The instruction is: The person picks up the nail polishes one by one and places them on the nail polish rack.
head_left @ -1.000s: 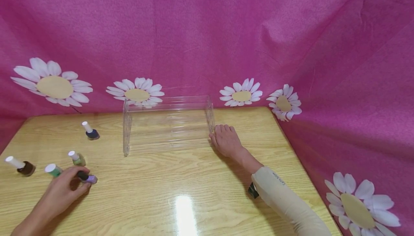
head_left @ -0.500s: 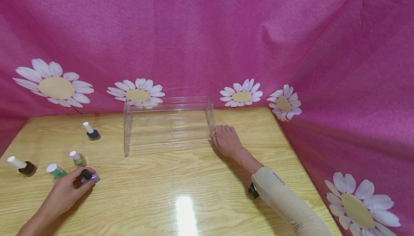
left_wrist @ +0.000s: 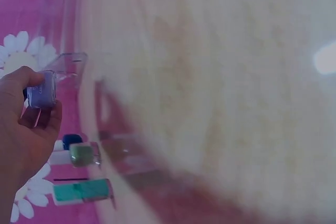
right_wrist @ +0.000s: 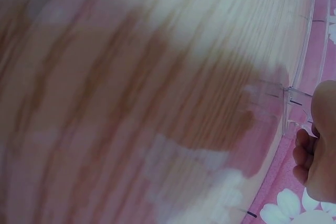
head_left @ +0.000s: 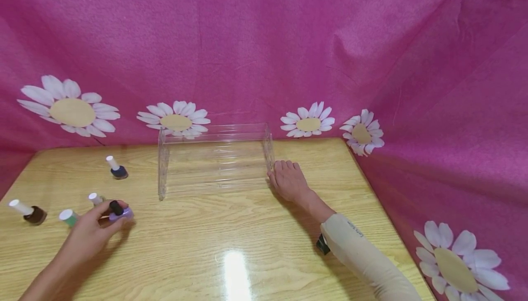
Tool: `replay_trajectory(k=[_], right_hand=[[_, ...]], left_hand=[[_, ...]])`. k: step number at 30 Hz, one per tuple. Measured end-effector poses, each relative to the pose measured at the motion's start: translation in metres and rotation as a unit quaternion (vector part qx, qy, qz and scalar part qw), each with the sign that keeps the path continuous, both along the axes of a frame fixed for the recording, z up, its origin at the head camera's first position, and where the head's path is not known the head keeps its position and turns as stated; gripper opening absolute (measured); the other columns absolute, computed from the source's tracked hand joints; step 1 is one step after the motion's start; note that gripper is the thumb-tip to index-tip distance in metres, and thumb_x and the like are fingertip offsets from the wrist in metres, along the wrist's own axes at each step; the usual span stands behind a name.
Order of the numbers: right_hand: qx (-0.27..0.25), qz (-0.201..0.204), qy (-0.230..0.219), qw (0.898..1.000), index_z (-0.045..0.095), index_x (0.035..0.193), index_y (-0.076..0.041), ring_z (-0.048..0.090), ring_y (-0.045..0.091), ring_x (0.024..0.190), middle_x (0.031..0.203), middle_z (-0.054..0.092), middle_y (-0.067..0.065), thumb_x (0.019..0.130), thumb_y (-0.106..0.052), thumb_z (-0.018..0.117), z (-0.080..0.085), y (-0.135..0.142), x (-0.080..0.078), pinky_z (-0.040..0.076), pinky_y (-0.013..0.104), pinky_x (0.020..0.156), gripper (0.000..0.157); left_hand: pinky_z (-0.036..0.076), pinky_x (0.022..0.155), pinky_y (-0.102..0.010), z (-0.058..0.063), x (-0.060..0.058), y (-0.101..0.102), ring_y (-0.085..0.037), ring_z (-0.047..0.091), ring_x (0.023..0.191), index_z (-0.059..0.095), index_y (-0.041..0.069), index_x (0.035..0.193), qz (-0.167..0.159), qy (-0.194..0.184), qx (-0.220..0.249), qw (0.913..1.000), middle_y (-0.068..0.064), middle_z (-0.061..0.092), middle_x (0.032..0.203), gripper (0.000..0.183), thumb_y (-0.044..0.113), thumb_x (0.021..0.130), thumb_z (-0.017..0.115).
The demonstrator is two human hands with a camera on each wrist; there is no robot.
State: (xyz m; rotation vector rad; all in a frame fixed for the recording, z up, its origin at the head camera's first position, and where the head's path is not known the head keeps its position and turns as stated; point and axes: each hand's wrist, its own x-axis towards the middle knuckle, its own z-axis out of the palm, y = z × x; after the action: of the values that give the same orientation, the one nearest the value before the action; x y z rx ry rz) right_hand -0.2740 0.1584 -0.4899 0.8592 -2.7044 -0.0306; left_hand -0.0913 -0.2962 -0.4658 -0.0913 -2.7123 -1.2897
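Observation:
My left hand (head_left: 87, 233) pinches a lilac nail polish bottle (head_left: 123, 214) with a black cap between thumb and fingers. The bottle is held above the table, and its lilac glass (left_wrist: 44, 92) shows up close in the left wrist view. Beside that hand stand a green nail polish bottle (head_left: 68, 217) and an olive-green one, mostly hidden, with only its white cap (head_left: 95, 198) plain. At the back centre is a clear acrylic rack (head_left: 162, 168) with stepped shelves. My right hand (head_left: 289, 182) grips its right side; the fingers (right_wrist: 302, 156) look curled in the right wrist view.
A navy nail polish bottle (head_left: 119, 171) stands left of the rack, and a dark brown one (head_left: 35, 215) is at the far left. A pink cloth (head_left: 247, 53) with daisies hangs behind and right of the wooden table (head_left: 194, 250). A small black object (head_left: 323, 244) shows beneath the right forearm.
My left hand has tilted the lilac bottle more upright, lifted it, and moved slightly right and away from me. The right hand stays at the rack.

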Motion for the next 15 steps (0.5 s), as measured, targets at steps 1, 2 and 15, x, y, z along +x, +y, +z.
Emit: replay_trajectory(k=[1,2,15], right_hand=[[-0.001,0.000,0.001,1.000,0.045,0.088,-0.004,0.049,0.030,0.075,0.074,0.037,0.005,0.105,-0.029,0.049,0.000,0.000,0.000,0.041,0.041,0.066,0.031],[-0.002,0.001,0.002,1.000,0.045,0.088,-0.004,0.048,0.030,0.074,0.073,0.036,0.004,0.104,-0.030,0.049,0.000,0.000,0.000,0.041,0.041,0.066,0.031],[-0.020,0.016,0.031,0.999,0.044,0.085,-0.004,0.049,0.030,0.072,0.072,0.027,0.000,0.102,-0.027,0.054,0.000,0.000,0.001,0.041,0.041,0.064,0.030]], left_hand=[[0.051,0.071,-0.010,0.002,-0.002,0.000,0.014,0.049,0.093,0.062,-0.005,0.116,-0.005,0.004,0.004,1.0000,-0.023,0.063,0.113,0.026,0.004,0.093,0.070],[0.050,0.071,-0.009,0.005,-0.005,0.000,0.015,0.048,0.094,0.062,-0.006,0.117,-0.010,0.012,0.004,0.9999,-0.024,0.063,0.114,0.026,0.002,0.093,0.069],[0.043,0.075,-0.002,0.038,-0.047,0.008,0.015,0.049,0.091,0.047,-0.008,0.130,-0.016,0.099,0.015,0.9948,-0.030,0.063,0.106,0.049,-0.009,0.087,0.070]])
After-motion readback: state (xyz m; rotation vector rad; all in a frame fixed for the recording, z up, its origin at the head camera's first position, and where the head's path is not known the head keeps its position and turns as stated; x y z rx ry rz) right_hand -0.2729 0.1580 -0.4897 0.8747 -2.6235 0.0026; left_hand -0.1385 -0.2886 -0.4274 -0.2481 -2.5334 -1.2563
